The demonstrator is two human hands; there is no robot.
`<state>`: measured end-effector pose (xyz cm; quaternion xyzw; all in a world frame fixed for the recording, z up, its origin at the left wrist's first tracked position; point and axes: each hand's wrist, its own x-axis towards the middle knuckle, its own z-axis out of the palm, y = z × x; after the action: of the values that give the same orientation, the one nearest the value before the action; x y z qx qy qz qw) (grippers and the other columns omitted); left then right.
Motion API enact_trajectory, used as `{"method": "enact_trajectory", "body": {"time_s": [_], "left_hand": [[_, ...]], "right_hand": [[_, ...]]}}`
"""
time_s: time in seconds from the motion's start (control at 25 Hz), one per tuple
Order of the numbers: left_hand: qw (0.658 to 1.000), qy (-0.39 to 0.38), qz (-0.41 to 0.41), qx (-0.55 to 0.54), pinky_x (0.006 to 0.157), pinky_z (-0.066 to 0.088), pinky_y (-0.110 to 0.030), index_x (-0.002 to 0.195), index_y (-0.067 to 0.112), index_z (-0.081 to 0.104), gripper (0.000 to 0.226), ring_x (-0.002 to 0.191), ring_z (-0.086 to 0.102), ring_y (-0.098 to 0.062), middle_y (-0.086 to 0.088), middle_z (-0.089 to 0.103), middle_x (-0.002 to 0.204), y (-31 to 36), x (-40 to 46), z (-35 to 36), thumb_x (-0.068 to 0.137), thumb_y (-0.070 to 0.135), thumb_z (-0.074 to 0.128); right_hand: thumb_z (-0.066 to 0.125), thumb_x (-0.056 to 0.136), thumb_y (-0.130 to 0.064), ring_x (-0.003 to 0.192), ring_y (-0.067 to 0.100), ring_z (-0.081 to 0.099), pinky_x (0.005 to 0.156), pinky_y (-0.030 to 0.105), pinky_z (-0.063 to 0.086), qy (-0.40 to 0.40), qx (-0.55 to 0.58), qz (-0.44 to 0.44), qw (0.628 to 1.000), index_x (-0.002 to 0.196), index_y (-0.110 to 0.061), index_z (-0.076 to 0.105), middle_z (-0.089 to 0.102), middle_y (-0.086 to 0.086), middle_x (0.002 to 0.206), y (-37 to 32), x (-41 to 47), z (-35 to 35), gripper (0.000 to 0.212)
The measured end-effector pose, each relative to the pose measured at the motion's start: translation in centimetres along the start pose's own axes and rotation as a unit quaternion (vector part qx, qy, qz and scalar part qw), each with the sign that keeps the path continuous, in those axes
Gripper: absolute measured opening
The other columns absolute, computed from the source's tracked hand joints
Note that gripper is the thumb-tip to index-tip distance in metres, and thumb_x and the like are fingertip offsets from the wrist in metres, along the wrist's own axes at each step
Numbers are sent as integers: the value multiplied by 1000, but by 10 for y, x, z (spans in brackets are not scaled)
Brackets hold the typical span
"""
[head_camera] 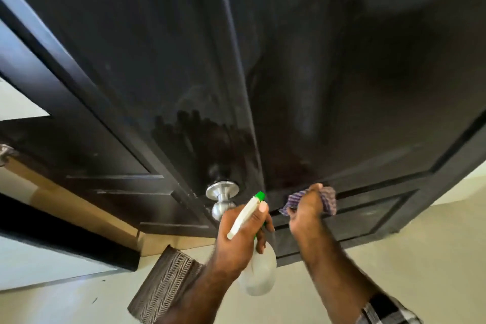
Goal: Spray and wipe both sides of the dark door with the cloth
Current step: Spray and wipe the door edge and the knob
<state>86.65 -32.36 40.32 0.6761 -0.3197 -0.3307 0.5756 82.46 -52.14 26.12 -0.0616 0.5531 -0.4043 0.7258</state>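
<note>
- I am viewing from the head camera, looking down and forward; a checked sleeve (386, 309) is showing at the lower right edge, nearest to me.
- The left hand (243, 229) is holding the bottle (259, 271) by its neck, fingers curled round it and the thumb lying along the white sprayer head, whose green nozzle (259, 196) is pointing at the door (157, 60).
- The right hand (306, 208) is gripping the bunched cloth (330, 198) and pressing it against the door at the ledge where the large upper panel is meeting the lower panel.
- The knob (222, 193) is sitting just left of the nozzle, near the left hand.
- A wet, glossy patch (210, 137) is spreading above the knob and running down toward the cloth; I am judging this as fresh spray not yet wiped.
- A striped mat (163, 284) is lying on the pale floor (420, 244) below the door edge.
- Risk: liquid is running toward the ledge and knob; wiping too slowly would be leaving streaks or drips on the floor.
- Risk: the bunched cloth is offering little contact area, so strokes may be missing the panel grooves.
- Risk: pressing hard may be swinging the door away, since neither hand is steadying it.
- I cannot tell whether the far side has been cleaned.
</note>
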Motion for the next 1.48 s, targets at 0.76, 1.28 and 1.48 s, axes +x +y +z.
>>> {"method": "enact_trajectory", "body": {"time_s": [0.76, 1.28, 1.48], "left_hand": [[979, -167, -77, 83, 49, 47, -32, 70, 5, 70, 22, 44, 55, -24, -14, 67, 60, -22, -32, -133, 88, 16, 75], [990, -4, -140, -24, 60, 55, -36, 122, 10, 53, 41, 50, 58, -21, -15, 73, 77, -11, -10, -209, 90, 14, 77], [989, -72, -132, -16, 65, 59, -36, 118, 16, 55, 32, 56, 58, -24, -21, 72, 83, -7, 25, -220, 93, 13, 75]], "right_hand": [[41, 112, -43, 123, 44, 60, 109, 63, 47, -249, 25, -71, 966, 145, -9, 63, 66, 24, 138, 71, -237, -57, 52], [58, 110, -40, 141, 34, 53, 106, 48, 58, -99, -556, -706, 428, 149, -24, 61, 53, 15, 154, 123, -189, -9, 43], [68, 105, -26, 97, 23, 75, 67, 27, 64, -75, -235, -391, 887, 128, -13, 61, 71, 9, 117, 107, -179, 29, 28]]}}
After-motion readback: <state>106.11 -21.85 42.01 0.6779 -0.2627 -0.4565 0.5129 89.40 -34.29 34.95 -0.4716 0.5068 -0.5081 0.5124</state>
